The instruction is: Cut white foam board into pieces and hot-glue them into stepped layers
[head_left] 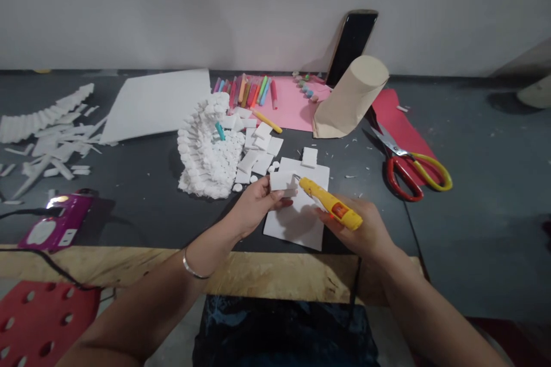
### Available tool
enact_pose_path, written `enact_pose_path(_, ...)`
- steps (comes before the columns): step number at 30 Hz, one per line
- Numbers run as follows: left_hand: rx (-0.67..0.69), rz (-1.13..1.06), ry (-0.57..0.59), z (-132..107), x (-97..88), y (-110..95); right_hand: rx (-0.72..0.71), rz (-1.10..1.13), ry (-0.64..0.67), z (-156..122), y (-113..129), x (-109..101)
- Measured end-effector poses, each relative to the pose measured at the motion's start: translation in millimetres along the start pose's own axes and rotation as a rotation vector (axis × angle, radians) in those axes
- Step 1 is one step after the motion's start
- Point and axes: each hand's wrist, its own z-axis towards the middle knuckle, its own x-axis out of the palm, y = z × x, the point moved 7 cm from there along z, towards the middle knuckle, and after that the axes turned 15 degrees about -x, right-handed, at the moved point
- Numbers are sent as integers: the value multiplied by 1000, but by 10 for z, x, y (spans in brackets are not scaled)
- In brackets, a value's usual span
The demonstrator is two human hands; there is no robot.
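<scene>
two hands, the left hand (258,203) and the right hand (365,232); one yellow glue gun (330,203); one small white piece (283,180); one pair of scissors (413,169); one phone (350,46); one cardboard tube (350,97); one pink sheet (293,109); one red sheet (400,126); one large white sheet (157,103); one foam model (209,152); one purple power strip (55,223); one bracelet (193,269); the markers (247,92) and loose foam scraps (51,143) lie too crowded to count
</scene>
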Motion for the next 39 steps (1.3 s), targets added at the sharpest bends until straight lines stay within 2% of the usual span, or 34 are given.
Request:
enact_pose_path(6,2,-10,4,-12,2,-11,5,20,36,-27,-23,60)
enact_pose_path(13,-25,9,6,6,5,6,-92,78,85,-10,115,165)
enact_pose_path(16,-26,17,11,4,-1,13,-83,71,80,6,103,137)
enact_pose_path(22,1,21,22,-1,6,0,6,15,-9,-7,-15,32)
enact_pose_path(29,-32,52,-11,21,3,33,-93,110,74,39,165,142)
enact_pose_path(34,-5,32,11,1,15,11,-27,61,18,16,78,75)
enact_pose_path(39,-45,29,7,-3,30,14,-70,89,85,21,119,143)
